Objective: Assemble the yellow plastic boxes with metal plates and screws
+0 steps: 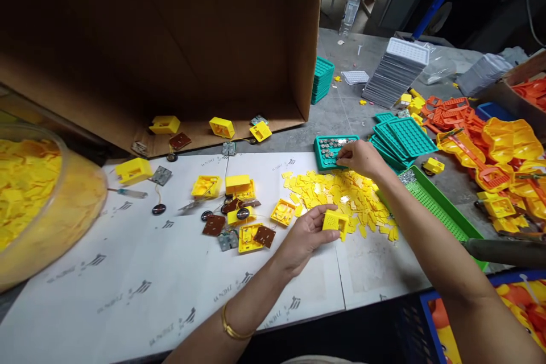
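The left hand (305, 242) pinches a case (331, 222) toward the counter's (345, 111) front edge; the right hand (362, 158) touches the tray's (326, 166) right end, grip unclear.

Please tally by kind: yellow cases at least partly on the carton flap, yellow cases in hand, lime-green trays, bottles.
Yellow cases on the carton flap: 3
Yellow case in left hand: 1
Lime-green tray: 1
Bottle: 1
Total: 6

From the person's head, one view faces forward and down, near the bare left hand (301, 242) and right hand (359, 157), across a white-sheeted grey counter (183, 284) to an open brown cardboard box (200, 40).
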{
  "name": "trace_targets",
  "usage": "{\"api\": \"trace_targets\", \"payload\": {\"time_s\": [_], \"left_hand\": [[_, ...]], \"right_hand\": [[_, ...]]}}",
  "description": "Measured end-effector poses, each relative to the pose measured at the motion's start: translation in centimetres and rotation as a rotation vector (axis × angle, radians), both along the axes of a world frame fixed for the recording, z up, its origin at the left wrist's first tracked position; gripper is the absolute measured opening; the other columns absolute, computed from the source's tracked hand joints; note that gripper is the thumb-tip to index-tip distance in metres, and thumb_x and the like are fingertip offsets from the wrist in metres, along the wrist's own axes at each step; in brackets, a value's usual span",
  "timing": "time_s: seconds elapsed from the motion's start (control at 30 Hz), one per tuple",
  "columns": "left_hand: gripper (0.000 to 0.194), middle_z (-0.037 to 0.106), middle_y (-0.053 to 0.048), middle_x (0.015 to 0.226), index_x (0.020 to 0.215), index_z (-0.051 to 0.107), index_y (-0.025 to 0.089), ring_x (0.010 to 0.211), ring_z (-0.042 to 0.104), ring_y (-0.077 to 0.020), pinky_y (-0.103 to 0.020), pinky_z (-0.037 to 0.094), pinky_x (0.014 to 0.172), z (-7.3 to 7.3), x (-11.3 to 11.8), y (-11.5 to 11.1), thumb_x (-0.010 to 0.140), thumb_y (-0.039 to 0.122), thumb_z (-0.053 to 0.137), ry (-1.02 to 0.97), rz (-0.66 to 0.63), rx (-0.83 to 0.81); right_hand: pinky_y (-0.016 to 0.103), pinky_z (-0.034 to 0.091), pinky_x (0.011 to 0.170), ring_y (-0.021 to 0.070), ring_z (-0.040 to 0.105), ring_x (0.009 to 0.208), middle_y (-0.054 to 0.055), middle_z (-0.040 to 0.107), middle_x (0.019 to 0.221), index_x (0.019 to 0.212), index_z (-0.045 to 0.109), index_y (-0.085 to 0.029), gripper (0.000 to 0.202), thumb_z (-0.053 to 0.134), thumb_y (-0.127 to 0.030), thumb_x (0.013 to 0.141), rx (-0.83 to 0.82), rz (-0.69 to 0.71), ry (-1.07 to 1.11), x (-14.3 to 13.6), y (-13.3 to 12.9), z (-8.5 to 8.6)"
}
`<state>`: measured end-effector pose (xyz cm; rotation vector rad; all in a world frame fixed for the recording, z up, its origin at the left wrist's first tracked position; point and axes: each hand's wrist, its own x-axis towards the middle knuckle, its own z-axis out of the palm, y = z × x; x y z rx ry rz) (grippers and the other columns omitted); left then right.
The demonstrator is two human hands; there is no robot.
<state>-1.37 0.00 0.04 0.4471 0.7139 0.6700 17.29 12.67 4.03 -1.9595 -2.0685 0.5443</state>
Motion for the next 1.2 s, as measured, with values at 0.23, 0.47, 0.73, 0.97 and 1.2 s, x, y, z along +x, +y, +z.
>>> {"api": "trace_targets", "payload": {"time_s": [0.23,0.47,0.73,0.97,1.2], "left_hand": [[0.048,0.066,-0.001,0.087,0.106,0.06,0.016,0.078,0.06,-0.01,-0.025,0.045,0.082,0.3,-0.4,0.8,0.062,0.009,0.077,0.068,0.156,-0.024],[0.04,0.065,-0.003,0.096,0.105,0.059,0.017,0.084,0.063,-0.0134,-0.033,0.05,0.085,0.2,-0.2,0.9,0.068,0.011,0.073,0.059,0.26,-0.066],[0.047,0.068,-0.001,0.089,0.11,0.059,0.016,0.075,0.063,-0.01,-0.026,0.051,0.076,0.4,-0.3,0.6,0.066,0.019,0.077,0.121,0.245,0.0],[0.049,0.069,-0.002,0.09,0.108,0.06,0.017,0.077,0.065,-0.0114,-0.027,0.051,0.078,0.1,-0.3,0.7,0.062,0.019,0.08,0.082,0.244,-0.026],[0.052,0.07,-0.003,0.091,0.11,0.06,0.015,0.079,0.064,-0.0119,-0.027,0.051,0.079,0.3,-0.3,0.6,0.062,0.02,0.081,0.078,0.226,0.026]], "right_hand": [[0.023,0.044,0.054,0.0117,0.06,0.058,0.002,0.066,0.062,0.073,0.068,-0.013,0.007,0.068,-0.019,0.071,-0.057,-0.017,0.162,0.6,-0.8,0.0],[0.022,0.049,0.056,0.0097,0.06,0.06,0.001,0.067,0.07,0.078,0.066,-0.015,0.012,0.068,-0.026,0.077,-0.029,0.186,0.559,-2.3,-8.7,0.5],[0.024,0.049,0.065,0.0132,0.063,0.074,0.005,0.068,0.083,0.086,0.065,-0.018,0.016,0.05,-0.02,0.092,0.435,0.385,0.059,-3.3,-11.5,-1.5],[0.024,0.051,0.065,0.0131,0.063,0.074,0.005,0.068,0.083,0.089,0.065,-0.019,0.017,0.049,-0.018,0.092,0.475,0.459,0.096,-2.7,-11.6,-1.9],[0.026,0.053,0.066,0.0144,0.064,0.075,0.006,0.069,0.083,0.095,0.064,-0.019,0.011,0.057,-0.014,0.087,0.717,0.459,0.112,-2.5,-12.1,-3.2]]}}
